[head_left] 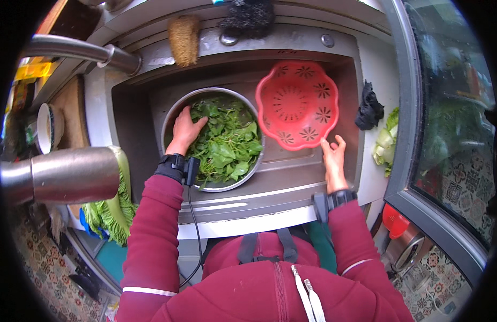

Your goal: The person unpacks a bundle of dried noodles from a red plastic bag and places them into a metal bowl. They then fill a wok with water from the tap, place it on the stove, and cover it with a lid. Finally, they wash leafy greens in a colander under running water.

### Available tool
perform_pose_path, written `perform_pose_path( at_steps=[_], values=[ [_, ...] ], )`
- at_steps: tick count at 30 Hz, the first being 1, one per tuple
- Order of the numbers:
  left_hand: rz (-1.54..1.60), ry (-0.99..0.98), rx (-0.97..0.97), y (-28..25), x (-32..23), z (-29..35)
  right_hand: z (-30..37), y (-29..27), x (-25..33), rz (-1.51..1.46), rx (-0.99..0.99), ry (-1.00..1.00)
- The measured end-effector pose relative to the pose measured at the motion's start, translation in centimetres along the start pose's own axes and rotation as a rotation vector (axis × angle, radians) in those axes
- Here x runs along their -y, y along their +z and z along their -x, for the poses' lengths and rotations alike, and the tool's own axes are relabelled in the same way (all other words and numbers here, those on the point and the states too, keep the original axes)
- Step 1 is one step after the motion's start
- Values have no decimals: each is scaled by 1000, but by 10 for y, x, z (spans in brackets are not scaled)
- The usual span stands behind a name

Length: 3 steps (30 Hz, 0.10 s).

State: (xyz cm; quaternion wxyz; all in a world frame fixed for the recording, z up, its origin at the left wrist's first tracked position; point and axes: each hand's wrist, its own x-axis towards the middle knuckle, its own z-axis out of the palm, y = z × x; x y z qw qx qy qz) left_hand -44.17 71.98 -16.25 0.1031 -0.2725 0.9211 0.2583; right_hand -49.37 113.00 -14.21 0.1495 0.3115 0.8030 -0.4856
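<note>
In the sink, a round metal basin (168, 140) holds a heap of leafy greens (229, 145). My left hand (186, 130) reaches over the basin's left side into the greens. Its thumb is spread from the fingers, and some fingertips are partly hidden. To the basin's right lies a red plastic colander (290, 102) with a scalloped rim and flower-shaped holes, nothing in it. At the colander's lower right rim is my right hand (334, 160), thumb tip by the edge. Its thumb and fingers stand apart and do not wrap round the rim.
A steel faucet (79, 51) juts in from the left. Behind the sink (345, 172) lie a tan scrubber (184, 40) and a dark mesh cloth (247, 19). A black crumpled item (369, 107) and a leafy vegetable (386, 142) sit right, beside an open window frame (412, 107).
</note>
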Motion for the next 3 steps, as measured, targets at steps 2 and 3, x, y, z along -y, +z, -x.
perform_pose_path(
  at_steps=[2,3],
  values=[
    [-69,-7,155,1,-2,-4,36,-6,12,203,26,-538],
    [-126,-38,253,-6,1,-2,49,6,18,221,270,-638]
  ],
)
